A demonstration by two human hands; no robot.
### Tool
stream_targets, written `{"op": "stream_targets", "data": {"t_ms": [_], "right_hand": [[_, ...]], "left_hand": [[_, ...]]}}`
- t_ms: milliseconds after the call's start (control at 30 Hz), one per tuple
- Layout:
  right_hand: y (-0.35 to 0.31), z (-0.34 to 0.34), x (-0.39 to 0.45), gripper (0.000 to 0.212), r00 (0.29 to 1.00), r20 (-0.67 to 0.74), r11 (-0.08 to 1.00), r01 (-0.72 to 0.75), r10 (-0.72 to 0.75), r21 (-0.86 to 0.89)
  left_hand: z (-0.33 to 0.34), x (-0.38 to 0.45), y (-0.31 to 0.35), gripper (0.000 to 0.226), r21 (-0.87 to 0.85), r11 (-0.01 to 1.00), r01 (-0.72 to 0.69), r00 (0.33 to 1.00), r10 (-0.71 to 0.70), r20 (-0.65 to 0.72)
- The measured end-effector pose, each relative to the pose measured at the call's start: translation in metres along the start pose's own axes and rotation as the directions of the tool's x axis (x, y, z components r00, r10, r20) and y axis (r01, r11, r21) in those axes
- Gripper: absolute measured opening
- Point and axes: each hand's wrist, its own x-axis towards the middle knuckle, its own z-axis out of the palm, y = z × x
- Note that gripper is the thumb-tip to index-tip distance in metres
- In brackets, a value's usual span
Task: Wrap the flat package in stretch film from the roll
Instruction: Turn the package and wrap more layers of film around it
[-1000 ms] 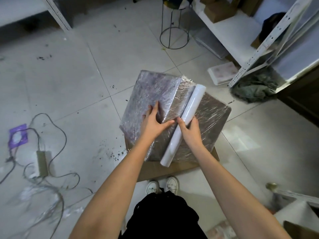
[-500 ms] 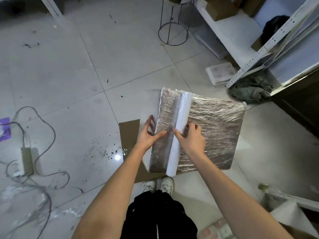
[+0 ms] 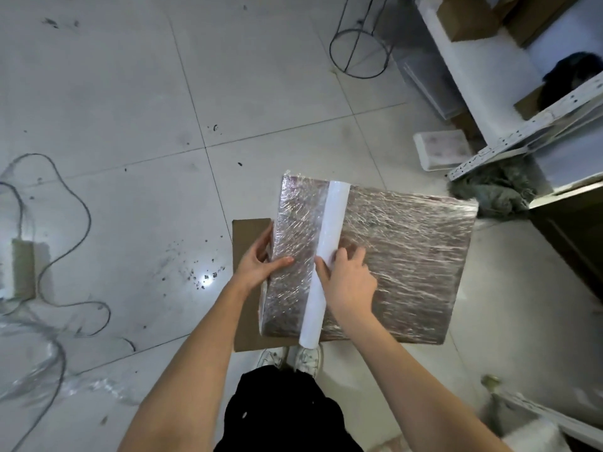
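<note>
The flat package (image 3: 408,262), covered in shiny stretch film, lies face up in front of me, partly over a brown cardboard sheet (image 3: 248,324). A white stretch film roll (image 3: 323,262) lies across its top near the left side, running from the far edge to the near edge. My left hand (image 3: 257,259) grips the package's left edge, thumb on top and fingers round the side. My right hand (image 3: 349,278) holds the roll at its middle, thumb on the roll's left, fingers over it onto the film.
Grey tiled floor (image 3: 130,109) all around. Cables and a power brick (image 3: 23,269) lie at left. A wire stand (image 3: 359,53) is ahead. White metal shelving (image 3: 522,125), a white tray (image 3: 440,148) and a green rag (image 3: 489,194) are at right. My shoes (image 3: 293,357) are below the package.
The package has come down from tilted on its edge to lying flat, turned toward the right. The roll went over with it, and my left hand shifted to the left edge.
</note>
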Motion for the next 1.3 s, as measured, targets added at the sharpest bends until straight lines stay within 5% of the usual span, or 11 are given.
{"op": "stream_targets", "data": {"t_ms": [433, 633, 700, 767, 900, 1100, 1300], "right_hand": [[-0.021, 0.026, 0.018, 0.056, 0.997, -0.063, 0.997, 0.046, -0.049, -0.056], [-0.023, 0.032, 0.010, 0.054, 0.996, -0.091, 0.999, 0.018, -0.022, -0.046], [-0.022, 0.038, 0.009, 0.049, 0.992, -0.128, 1.000, 0.021, -0.023, -0.020], [-0.023, 0.041, 0.007, 0.040, 0.990, -0.138, 0.999, 0.041, -0.041, -0.005], [-0.022, 0.046, 0.007, 0.034, 0.977, -0.202, 0.998, 0.062, -0.066, -0.027], [-0.025, 0.049, 0.007, 0.035, 0.980, -0.195, 0.999, 0.036, -0.039, -0.016], [-0.029, 0.035, 0.015, 0.063, 0.991, -0.133, 0.999, 0.017, -0.011, 0.043]], "left_hand": [[-0.022, 0.028, -0.014, 0.112, 0.043, 0.999, 0.020, 1.000, -0.021, 0.003], [-0.013, 0.027, -0.011, 0.092, 0.164, 0.986, 0.000, 0.999, 0.008, -0.047], [-0.002, 0.025, -0.001, 0.089, 0.508, 0.858, -0.079, 0.955, 0.212, -0.209], [0.017, 0.022, 0.013, 0.075, 0.833, 0.537, -0.134, 0.782, 0.574, -0.245], [0.045, 0.043, 0.025, 0.059, 0.956, 0.059, -0.286, 0.593, 0.795, 0.128], [0.036, 0.064, 0.005, 0.059, 0.960, 0.015, -0.281, 0.567, 0.809, 0.153], [0.036, 0.073, 0.009, 0.056, 0.969, 0.029, -0.244, 0.601, 0.789, 0.128]]}}
